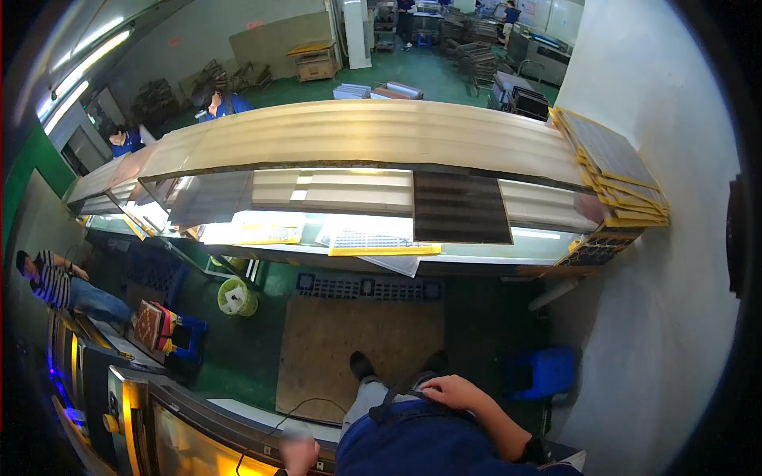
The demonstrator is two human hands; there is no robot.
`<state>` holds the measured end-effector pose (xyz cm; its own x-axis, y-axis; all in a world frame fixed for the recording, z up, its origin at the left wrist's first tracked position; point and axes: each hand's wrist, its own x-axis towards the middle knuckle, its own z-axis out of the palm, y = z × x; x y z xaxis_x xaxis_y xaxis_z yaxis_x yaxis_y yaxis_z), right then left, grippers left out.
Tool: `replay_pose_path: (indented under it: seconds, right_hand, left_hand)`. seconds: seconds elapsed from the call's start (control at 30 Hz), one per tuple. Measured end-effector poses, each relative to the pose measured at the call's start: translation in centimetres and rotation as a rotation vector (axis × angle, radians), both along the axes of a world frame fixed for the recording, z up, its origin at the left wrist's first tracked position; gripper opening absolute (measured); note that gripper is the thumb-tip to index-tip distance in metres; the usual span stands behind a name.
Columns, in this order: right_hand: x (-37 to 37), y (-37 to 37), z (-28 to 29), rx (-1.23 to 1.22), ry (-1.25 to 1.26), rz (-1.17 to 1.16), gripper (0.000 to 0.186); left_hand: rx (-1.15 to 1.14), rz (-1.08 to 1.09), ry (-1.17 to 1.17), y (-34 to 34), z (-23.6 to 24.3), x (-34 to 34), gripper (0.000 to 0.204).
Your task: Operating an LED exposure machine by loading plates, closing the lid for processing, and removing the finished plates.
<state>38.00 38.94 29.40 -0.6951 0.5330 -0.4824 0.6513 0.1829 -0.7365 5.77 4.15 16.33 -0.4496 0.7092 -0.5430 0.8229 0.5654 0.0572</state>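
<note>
My right hand (451,393) rests at the front of my waist, its fingers lying loosely over a dark strap (389,407) on my blue top. It does not visibly lift anything. My left hand (299,454) is low in the picture, beside the orange-lit machine (190,444). Motion smears its fingers, so whether it holds anything is unclear. A thin dark cable (311,401) loops close to it.
Ahead stands a long lit bench (468,248) with a yellow-edged framed sheet (385,243) and a dark panel (460,208). Yellow-edged frames (615,163) are stacked at right. A blue stool (541,373), a bucket (237,297) and a striped-shirted person (59,285) are around me.
</note>
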Motion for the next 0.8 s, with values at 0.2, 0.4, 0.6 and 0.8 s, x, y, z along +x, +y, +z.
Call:
replay_pose_path:
  seconds: [0.2, 0.4, 0.6, 0.8]
  right_hand:
    - [-4.1, 1.8, 3.1, -0.292, -0.043, 0.229, 0.056]
    - [-10.6, -0.2, 7.6, 0.075, -0.225, 0.662, 0.086]
    - [-14.0, -2.3, 5.0, 0.160, -0.170, 0.901, 0.065]
    - [-12.7, -1.4, 0.0, -0.119, 0.218, 0.643, 0.041]
  left_hand:
    - [-0.010, 0.053, 0.002, 2.0, 4.0, 1.2, 0.038]
    - [-0.123, 0.025, -0.107, 0.9, 0.7, -0.6, 0.039]
    - [-0.058, 0.024, -0.007, 2.7, 5.1, 1.3, 0.041]
    - [-0.063, -0.080, -0.040, 3.4, 7.2, 1.5, 0.039]
